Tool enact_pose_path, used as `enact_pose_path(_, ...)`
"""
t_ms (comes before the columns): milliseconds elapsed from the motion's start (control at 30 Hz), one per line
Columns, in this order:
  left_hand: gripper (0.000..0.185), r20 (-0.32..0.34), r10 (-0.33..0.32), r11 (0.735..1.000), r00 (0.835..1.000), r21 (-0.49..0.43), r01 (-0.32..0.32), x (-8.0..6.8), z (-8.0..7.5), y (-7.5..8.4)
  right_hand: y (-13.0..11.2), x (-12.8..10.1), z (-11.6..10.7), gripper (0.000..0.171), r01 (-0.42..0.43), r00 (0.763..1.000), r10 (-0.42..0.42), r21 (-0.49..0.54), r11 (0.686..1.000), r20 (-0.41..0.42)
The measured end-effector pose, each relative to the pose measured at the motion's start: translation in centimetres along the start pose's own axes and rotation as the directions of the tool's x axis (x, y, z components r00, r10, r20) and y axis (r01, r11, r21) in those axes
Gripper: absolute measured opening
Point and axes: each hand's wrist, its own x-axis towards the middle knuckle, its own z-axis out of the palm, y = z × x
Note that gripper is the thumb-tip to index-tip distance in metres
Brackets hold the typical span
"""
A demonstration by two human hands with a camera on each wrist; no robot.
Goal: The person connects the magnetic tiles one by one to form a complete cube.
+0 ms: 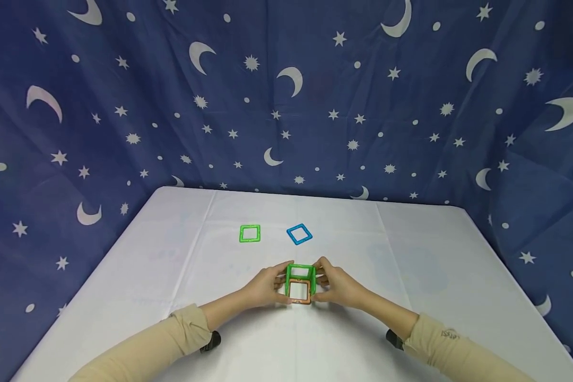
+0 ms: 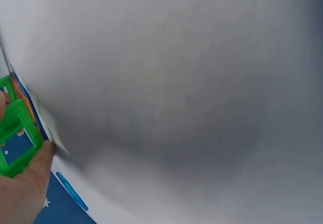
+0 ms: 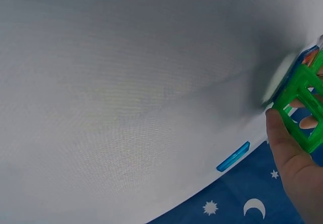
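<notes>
Cube: small box of green and orange square frames (image 1: 300,284), standing on the white table (image 1: 410,318), near my edge, centre.
Left hand: my left hand (image 1: 266,286) presses the cube's left side, fingers curled round the frame edge.
Right hand: my right hand (image 1: 335,285) grips the right side the same way; the cube sits clamped between both.
Handling: I judge it light, stiff plastic, but loosely joined; frames likely part if squeezed or twisted.
Hold: best on opposite side frames, at the edges, even pressure.
Spare pieces: green square (image 1: 250,233) and blue square (image 1: 299,234) lie flat beyond the cube, apart from my hands.
Backdrop: blue cloth (image 1: 286,106) with moons and stars.
</notes>
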Motion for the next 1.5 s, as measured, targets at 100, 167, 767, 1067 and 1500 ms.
enact_pose_path(100,0.086,-0.026,-0.006,0.999,1.000,0.037,0.007,-0.3,0.3,-0.2,0.0,-0.1,0.1,0.054,0.009,1.000,-0.009,0.014,1.000,0.004)
enact_pose_path(167,0.087,-0.040,-0.012,0.998,0.999,0.058,0.015,-0.6,0.3,-0.4,-0.1,0.0,0.2,0.055,0.017,1.000,-0.017,0.026,1.000,0.011)
enact_pose_path(767,0.031,-0.057,0.042,0.998,0.997,0.041,-0.040,-2.2,-1.0,-0.8,0.0,1.3,-0.3,0.064,0.075,0.991,-0.068,-0.056,0.996,0.115)
enact_pose_path(1067,0.008,-0.067,0.073,0.991,0.995,0.115,-0.065,-3.0,-1.2,-0.9,-0.6,1.9,0.3,0.025,0.108,0.994,-0.107,-0.170,0.979,0.013)
enact_pose_path(1500,0.078,-0.109,-0.015,0.995,0.994,0.101,0.026,-2.9,-1.2,-1.1,-0.6,2.9,0.7,0.012,0.142,0.990,-0.142,-0.167,0.976,0.012)
